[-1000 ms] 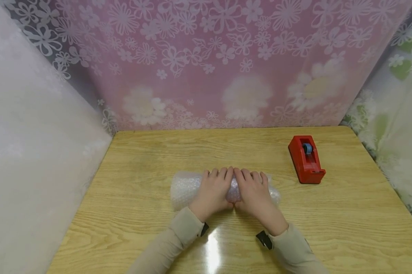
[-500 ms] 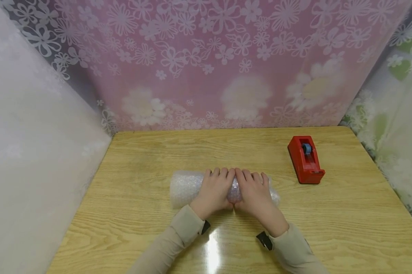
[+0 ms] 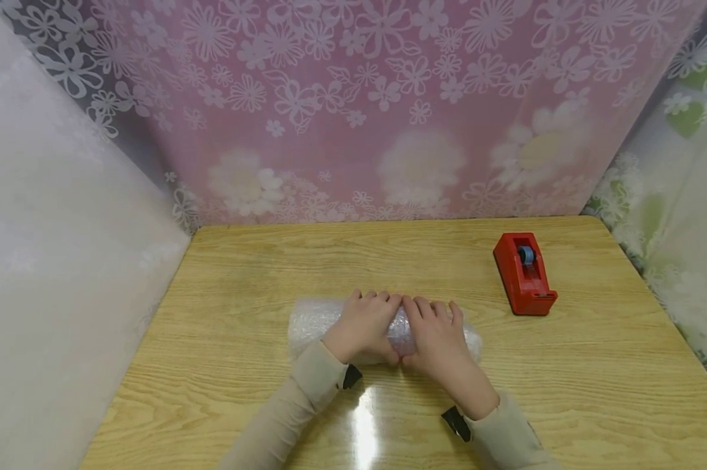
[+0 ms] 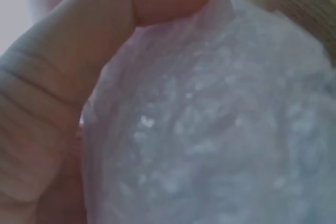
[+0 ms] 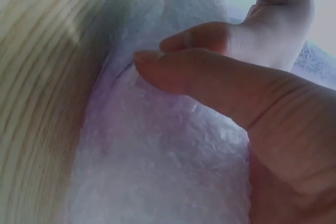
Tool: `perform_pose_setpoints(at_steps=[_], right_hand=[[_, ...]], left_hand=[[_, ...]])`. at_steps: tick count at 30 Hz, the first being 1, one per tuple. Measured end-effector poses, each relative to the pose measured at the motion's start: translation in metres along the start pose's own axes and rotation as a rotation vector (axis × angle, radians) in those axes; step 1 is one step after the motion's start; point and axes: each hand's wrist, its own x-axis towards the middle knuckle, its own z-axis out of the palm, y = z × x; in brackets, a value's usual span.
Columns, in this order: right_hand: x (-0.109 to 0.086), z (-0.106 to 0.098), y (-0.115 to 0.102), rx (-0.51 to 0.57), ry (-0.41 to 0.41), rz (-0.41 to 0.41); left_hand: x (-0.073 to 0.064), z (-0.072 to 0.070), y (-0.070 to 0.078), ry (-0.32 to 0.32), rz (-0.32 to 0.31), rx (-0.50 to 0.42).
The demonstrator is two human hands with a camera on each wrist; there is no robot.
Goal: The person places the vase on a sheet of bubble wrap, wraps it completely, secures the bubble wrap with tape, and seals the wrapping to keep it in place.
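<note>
A roll of clear bubble wrap (image 3: pixel 312 321) lies sideways across the middle of the wooden table, with a pinkish tint showing in its middle part. My left hand (image 3: pixel 365 328) grips it left of centre, fingers over the far side and thumb along the near side. Close beside it, my right hand (image 3: pixel 440 339) holds the roll the same way, the two thumbs nearly meeting. In the left wrist view the thumb presses on the wrap (image 4: pixel 199 129). The right wrist view has both thumbs on the wrap (image 5: pixel 157 171), with a short dark line by the right thumb's tip.
A red tape dispenser (image 3: pixel 526 274) with a small roll of tape stands at the back right of the table (image 3: pixel 241 261). Flowered pink cloth (image 3: pixel 341 143) hangs behind the far edge, and pale cloth hangs on both sides.
Both hands and the bubble wrap roll have shifted slightly toward the person, with the thumbs a little lower on the near side. The tape dispenser has not moved.
</note>
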Motion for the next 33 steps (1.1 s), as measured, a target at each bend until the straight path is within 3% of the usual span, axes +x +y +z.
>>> perform_pose_setpoints(at_steps=[6,12,19,26,33], right_hand=[[0.000,-0.001,0.001,0.016,0.024,-0.028],[0.003,-0.004,0.003,0.036,0.005,-0.031],[0.008,-0.005,0.004,0.053,-0.020,-0.044],[0.014,-0.011,0.009,0.092,-0.092,-0.033],[0.019,-0.013,0.016,0.143,-0.129,-0.037]], left_hand=[[0.000,-0.002,-0.001,-0.024,-0.006,-0.021],[-0.002,0.000,0.001,0.006,-0.015,0.011],[-0.009,0.005,0.006,0.112,-0.030,0.137],[-0.016,0.014,0.009,0.218,-0.053,0.169],[-0.014,0.022,0.007,0.300,-0.051,0.198]])
